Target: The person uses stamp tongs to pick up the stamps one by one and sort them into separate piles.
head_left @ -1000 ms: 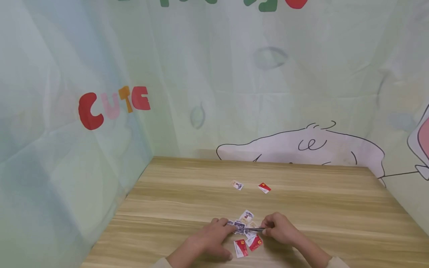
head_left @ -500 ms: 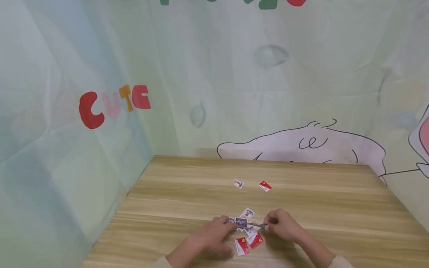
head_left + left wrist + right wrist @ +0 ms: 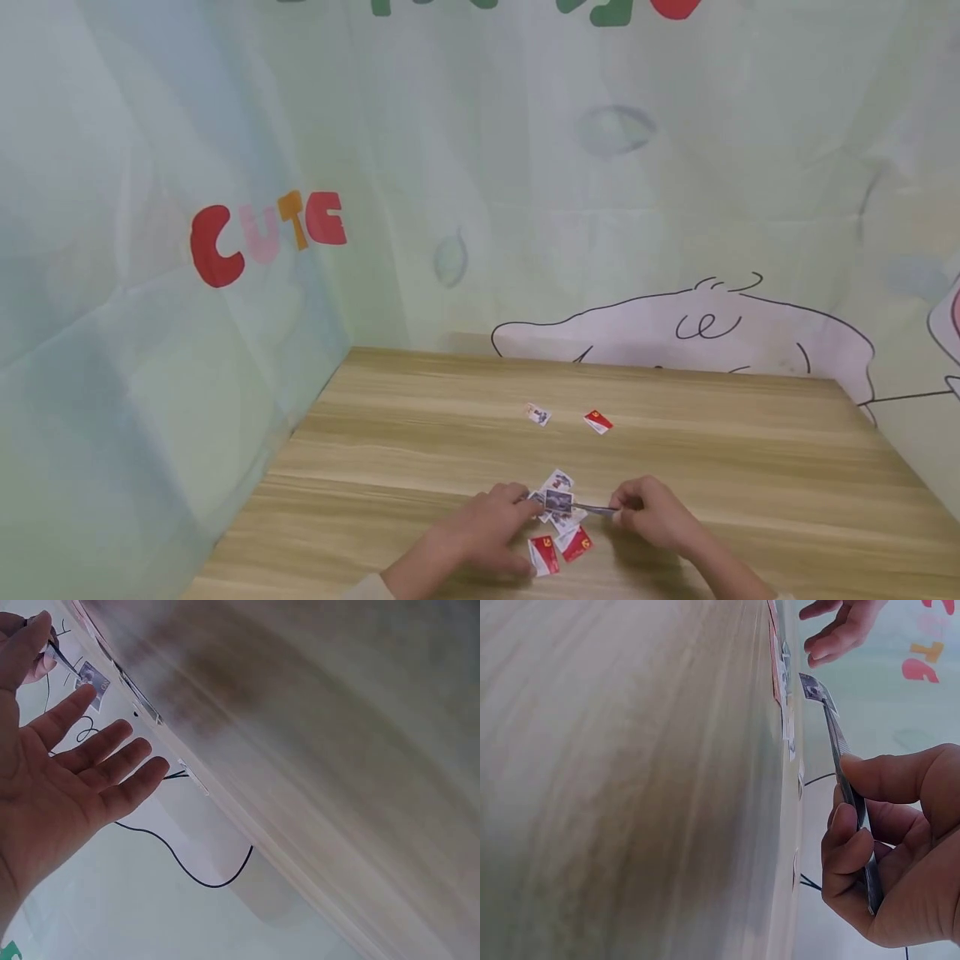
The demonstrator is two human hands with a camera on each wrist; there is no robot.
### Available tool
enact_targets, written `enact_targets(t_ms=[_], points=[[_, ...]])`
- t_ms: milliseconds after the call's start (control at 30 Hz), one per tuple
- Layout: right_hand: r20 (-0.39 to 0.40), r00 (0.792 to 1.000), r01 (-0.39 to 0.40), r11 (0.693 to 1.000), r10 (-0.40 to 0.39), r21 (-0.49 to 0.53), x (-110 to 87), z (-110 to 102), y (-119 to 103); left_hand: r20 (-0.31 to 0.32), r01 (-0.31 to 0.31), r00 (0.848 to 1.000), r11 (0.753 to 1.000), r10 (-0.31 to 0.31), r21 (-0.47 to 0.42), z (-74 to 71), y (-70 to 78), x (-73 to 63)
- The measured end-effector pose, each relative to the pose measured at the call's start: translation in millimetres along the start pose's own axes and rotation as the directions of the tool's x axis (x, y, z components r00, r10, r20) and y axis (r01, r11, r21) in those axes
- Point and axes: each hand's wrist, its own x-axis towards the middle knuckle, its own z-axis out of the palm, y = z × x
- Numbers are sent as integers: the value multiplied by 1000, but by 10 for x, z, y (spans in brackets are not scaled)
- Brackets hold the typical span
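My right hand (image 3: pixel 654 515) grips a pair of metal tweezers (image 3: pixel 836 746) between thumb and curled fingers. The tweezers' tips pinch one small dark-printed stamp (image 3: pixel 558 500), raised off the table in the right wrist view. Across from it, my left hand (image 3: pixel 487 529) has its fingers extended and spread, holding nothing; in the left wrist view its index fingertip is close to the stamp, and whether they touch I cannot tell. Below lies a loose pile of overlapping stamps (image 3: pixel 567 522), partly covered by the held one. Two red-and-white stamps (image 3: pixel 576 543) lie on its near side.
Further back on the wooden table (image 3: pixel 420 433) lie a pale stamp (image 3: pixel 538 414) and, to its right, a red-and-white stamp (image 3: pixel 598 422), apart from each other. A printed cloth backdrop (image 3: pixel 465 167) rises behind the table and along its left side.
The dark stamp in the tweezers has come up from the pile and shifted slightly right with my right hand. My left hand stays beside the pile, and the head view has swung slightly.
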Motion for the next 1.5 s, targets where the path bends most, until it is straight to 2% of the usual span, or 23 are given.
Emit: enact_targets(t_ms=[333,467,767,1200,1500], points=[[-8,999,-39,999,39,28,-58,-74,70,-8,-49,999,999,49,6,18,-3,67],[-12,999,-45,998,45,37,-89,-96,103,-5,-44,999,999,44,12,5,14,89],[-40,996,-76,996,78,52,-134,-152,193,23,10,1000,1000,-10,9,31,11,178],[-82,985,-145,986,152,78,-145,-291,237,40,52,998,999,-52,-8,64,-36,293],[-144,972,-172,981,184,90,-153,-366,289,61,90,994,995,-93,36,103,-20,311]])
